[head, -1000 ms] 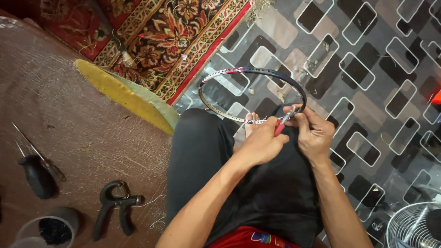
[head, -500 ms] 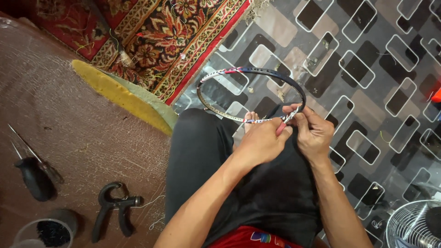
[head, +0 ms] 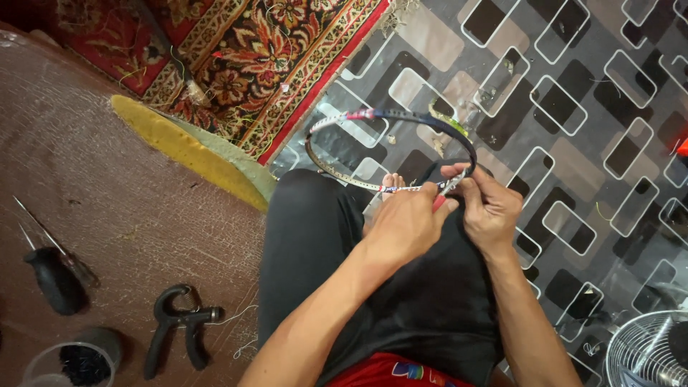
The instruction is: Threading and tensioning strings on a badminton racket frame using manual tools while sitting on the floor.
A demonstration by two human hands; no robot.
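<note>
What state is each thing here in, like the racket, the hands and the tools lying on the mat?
Badminton racket frame: unstrung, lying across the person's lap, held at its near edge.
Left hand: closed around a red-handled tool at the frame.
Right hand: fingers pinching the frame's rim.
Awl: lying flat on the brown mat, untouched.
Black hand tool: lying flat, handles spread.
Clear cup: upright, with dark contents.
Fan: cannot tell whether running.

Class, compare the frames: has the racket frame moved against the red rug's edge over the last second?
No. The racket frame keeps its place beside the rug edge, with both hands still on its near rim.
</note>
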